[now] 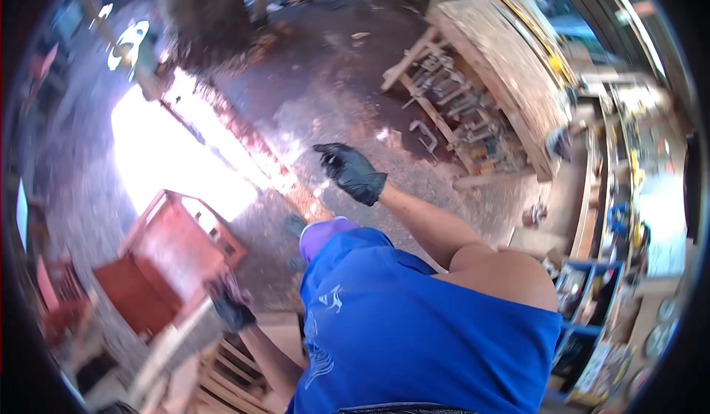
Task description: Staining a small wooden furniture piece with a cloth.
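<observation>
My right hand (353, 174), in a black glove, is held out over the floor. Its index finger stretches to the left, the other fingers are loosely bent, and nothing shows in it. My left hand (232, 307), gloved in black too, is low at the left beside a reddish painted wooden piece of furniture (174, 248), which looks like a low chair. Motion smears its fingers. A blurred pinkish patch lies at them, and I cannot make out whether it is something held.
A wooden workbench (503, 66) with many clamps (451, 96) under it stands at the far right. Shelves (584, 288) of tools line the right side. Slatted wood (229, 373) lies at the lower left. Bright sunlight falls on the floor, with a post (203, 15) beyond.
</observation>
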Tool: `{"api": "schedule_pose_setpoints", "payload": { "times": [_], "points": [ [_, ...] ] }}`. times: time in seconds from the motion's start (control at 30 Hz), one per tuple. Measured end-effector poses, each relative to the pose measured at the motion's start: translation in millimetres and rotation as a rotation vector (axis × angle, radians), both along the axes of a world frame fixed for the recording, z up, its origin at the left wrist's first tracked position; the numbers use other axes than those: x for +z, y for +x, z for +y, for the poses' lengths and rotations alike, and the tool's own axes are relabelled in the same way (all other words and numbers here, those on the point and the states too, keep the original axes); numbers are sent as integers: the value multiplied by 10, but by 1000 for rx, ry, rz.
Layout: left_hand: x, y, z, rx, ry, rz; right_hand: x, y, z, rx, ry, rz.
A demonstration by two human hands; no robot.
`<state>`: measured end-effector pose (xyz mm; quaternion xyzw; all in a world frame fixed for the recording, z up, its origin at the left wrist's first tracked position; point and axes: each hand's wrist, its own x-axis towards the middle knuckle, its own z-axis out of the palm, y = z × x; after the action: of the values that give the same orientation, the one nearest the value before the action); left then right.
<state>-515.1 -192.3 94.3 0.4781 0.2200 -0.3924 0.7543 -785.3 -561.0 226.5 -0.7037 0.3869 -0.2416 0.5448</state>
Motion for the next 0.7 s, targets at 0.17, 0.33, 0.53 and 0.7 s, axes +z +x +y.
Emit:
{"api": "schedule_pose_setpoints", "payload": {
  "times": [0.17,0.33,0.53,0.7],
  "points": [
    [-70,-743,-16,-26,445,-223,187,-1801,-734,-726,-399,-165],
    [-637,-748,354,-409,234,-64,825,-3389,-1109,-1223,-816,218],
    [-277,-1210,-828,-25,311,-412,1121,-6784,-1652,-1916,-598,985],
    [-624,-1584,-1434,-655,652,-1188,1686,-7884,-1840,-1917,156,1130]
  ]
}}
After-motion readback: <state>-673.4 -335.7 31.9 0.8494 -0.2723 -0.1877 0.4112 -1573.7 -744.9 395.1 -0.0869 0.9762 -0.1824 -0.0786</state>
